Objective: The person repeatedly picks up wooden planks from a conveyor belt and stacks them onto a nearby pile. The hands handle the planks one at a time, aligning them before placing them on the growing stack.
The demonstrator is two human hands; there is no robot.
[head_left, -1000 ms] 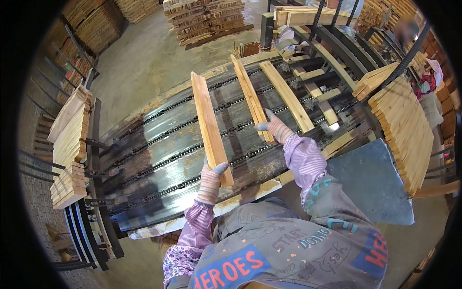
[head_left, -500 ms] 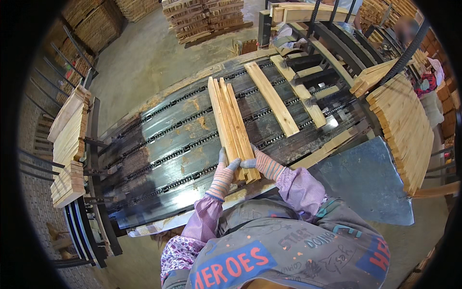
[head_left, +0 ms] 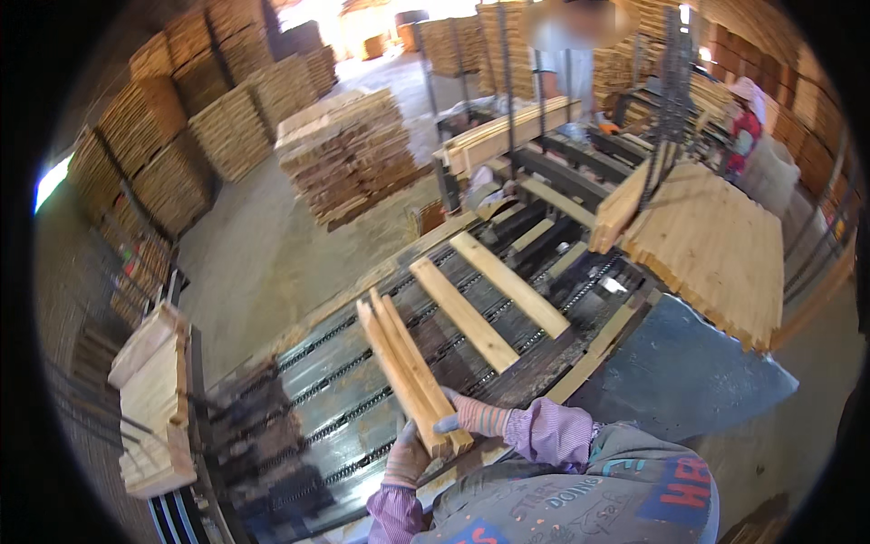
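Observation:
Both my gloved hands grip the near end of a small bundle of wooden slats [head_left: 404,365], lifted off the metal chain conveyor [head_left: 353,390] and pointing away to the upper left. My left hand [head_left: 405,456] holds the bundle from below on its left side. My right hand [head_left: 471,417] clasps it from the right. Two more flat boards [head_left: 462,313] [head_left: 509,282] lie across the conveyor chains just beyond the bundle.
A stack of sorted slats [head_left: 156,399] sits on a rack at the left. A tall pile of boards [head_left: 716,245] stands at the right above a grey sheet [head_left: 689,381]. Pallets of lumber [head_left: 349,154] fill the floor behind. Other workers [head_left: 748,122] stand at the far end.
I gathered separate boards on the conveyor into one bundle, then raised it off the chains. My head turned up, showing more of the hall.

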